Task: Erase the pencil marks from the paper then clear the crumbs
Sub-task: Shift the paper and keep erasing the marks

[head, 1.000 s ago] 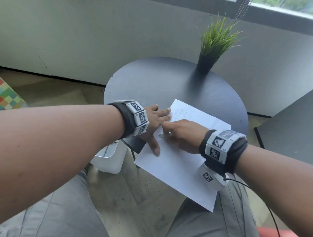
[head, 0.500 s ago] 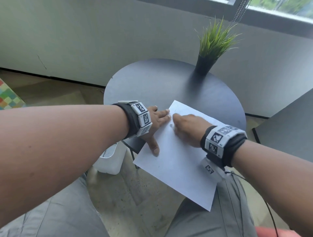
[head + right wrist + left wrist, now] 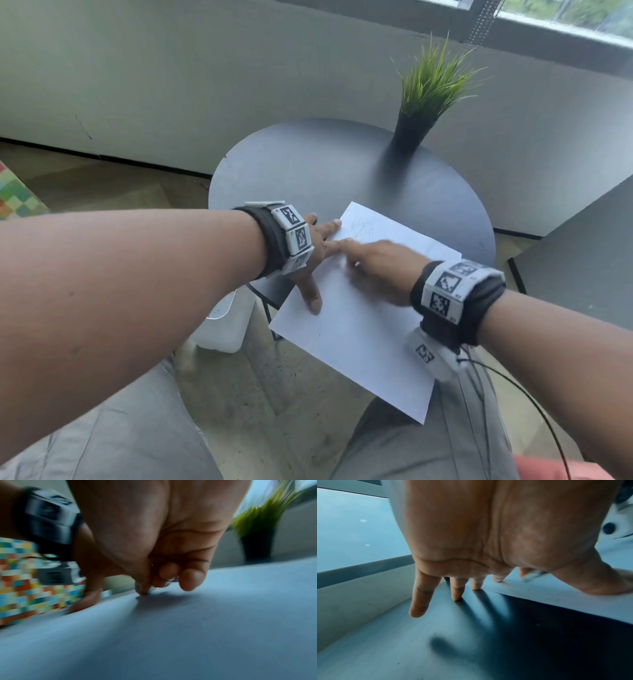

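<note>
Flat white paper sheet [image 3: 346, 329] on round matte table [image 3: 308, 161]; left hand [image 3: 313, 253] splayed, pressing; right hand [image 3: 376, 270] pinches small eraser [image 3: 150, 588]; grass in black pot [image 3: 409, 132].

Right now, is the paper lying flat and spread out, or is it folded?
Spread flat: the paper lies unfolded on the table, partly overhanging its near edge, with the left hand pressing it down.

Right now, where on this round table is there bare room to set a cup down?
Free: the far-left tabletop, between the table's rim, the potted plant and the paper's far corner. Crowded: the near edge, where the left hand pins the paper and the right hand rubs it.
</note>
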`<move>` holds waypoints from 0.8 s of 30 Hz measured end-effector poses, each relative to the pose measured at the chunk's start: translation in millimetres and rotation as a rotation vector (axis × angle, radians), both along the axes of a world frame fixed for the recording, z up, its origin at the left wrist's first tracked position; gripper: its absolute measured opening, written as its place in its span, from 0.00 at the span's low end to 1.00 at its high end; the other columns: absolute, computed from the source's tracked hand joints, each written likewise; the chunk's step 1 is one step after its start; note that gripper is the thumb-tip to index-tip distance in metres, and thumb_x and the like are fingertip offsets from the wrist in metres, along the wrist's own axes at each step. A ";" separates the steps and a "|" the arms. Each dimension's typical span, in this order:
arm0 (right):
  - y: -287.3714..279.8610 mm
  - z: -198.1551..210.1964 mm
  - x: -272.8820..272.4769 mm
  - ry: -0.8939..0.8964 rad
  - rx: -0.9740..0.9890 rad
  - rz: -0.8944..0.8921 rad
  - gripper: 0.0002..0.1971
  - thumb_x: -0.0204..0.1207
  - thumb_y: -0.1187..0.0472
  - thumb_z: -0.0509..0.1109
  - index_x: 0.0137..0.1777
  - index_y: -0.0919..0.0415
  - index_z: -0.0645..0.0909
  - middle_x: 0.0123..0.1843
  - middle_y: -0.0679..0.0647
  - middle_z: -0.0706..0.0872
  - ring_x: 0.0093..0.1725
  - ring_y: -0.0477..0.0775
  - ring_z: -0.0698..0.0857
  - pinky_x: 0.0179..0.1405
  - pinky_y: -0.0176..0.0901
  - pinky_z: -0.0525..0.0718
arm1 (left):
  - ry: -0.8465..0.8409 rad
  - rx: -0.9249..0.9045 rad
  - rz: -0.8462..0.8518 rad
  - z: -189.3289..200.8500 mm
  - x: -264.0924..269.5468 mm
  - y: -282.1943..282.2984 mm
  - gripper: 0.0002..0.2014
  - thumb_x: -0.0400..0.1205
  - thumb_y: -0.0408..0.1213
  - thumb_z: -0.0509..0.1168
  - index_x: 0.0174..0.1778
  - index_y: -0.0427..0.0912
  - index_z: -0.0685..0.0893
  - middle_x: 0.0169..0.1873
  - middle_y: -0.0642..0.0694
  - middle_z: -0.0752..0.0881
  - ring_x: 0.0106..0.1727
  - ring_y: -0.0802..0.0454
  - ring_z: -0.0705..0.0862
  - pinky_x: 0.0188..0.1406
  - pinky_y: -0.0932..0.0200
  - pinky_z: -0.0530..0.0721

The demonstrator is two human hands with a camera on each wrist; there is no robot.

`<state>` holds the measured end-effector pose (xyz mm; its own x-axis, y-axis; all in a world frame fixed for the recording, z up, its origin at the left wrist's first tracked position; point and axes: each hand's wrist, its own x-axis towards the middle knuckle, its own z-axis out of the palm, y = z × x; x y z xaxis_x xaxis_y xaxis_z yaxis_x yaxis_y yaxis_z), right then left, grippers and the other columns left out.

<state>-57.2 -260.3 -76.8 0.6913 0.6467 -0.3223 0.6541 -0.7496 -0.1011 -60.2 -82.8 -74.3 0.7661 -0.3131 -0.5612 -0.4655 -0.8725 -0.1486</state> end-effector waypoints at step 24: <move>-26.5 -5.4 29.5 -0.057 -0.006 -0.276 0.13 0.83 0.46 0.54 0.49 0.56 0.68 0.43 0.58 0.81 0.43 0.64 0.80 0.43 0.53 0.82 | 0.022 -0.003 0.059 7.5 -1.8 -7.4 0.67 0.56 0.79 0.70 0.85 0.64 0.39 0.87 0.51 0.39 0.84 0.36 0.53 0.74 0.30 0.63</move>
